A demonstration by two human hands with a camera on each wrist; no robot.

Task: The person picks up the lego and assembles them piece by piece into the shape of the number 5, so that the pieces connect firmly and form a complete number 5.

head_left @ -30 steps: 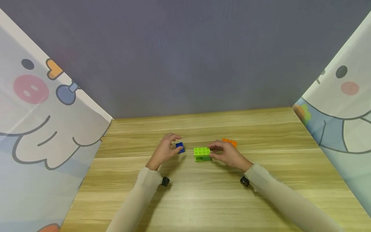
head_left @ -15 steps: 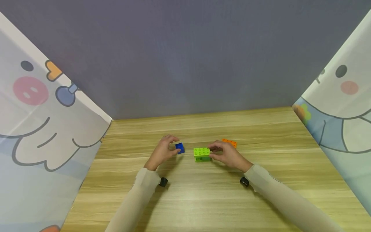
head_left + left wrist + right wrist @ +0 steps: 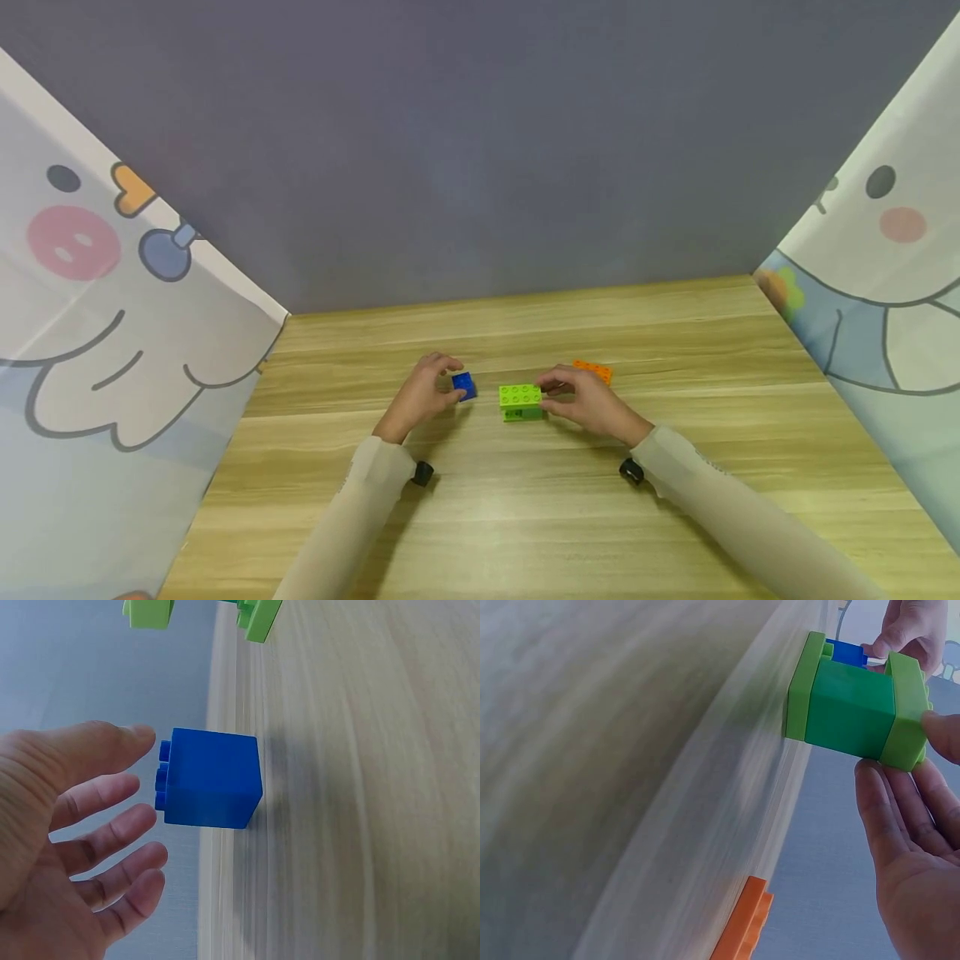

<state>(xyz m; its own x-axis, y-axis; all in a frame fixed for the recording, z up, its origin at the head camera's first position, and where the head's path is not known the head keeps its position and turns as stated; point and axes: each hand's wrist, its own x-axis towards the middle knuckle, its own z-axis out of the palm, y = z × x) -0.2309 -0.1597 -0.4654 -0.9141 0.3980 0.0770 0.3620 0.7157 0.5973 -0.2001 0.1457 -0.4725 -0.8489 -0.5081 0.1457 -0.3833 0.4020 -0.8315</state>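
In the head view my left hand (image 3: 422, 394) is beside a blue toy building block (image 3: 463, 386) on the table. The left wrist view shows its thumb and loosely bent fingers apart from the studded side of the block (image 3: 211, 778). My right hand (image 3: 592, 402) has its thumb and fingers at the right end of a small block stack (image 3: 520, 395). In the right wrist view, a darker green block (image 3: 851, 706) sits between a lime top brick (image 3: 906, 712) and a lime base plate (image 3: 804, 690). The right thumb and fingertips pinch the top brick's edges.
An orange studded plate (image 3: 594, 371) lies behind the right hand, partly hidden by it. The wood-grain table (image 3: 510, 517) ends at a grey back wall (image 3: 510, 167). Printed cartoon panels (image 3: 142, 350) stand at both sides.
My left hand has drawn back slightly to the left, its thumb coming off the blue block. The right hand stays at the green stack. The head view tilts a little.
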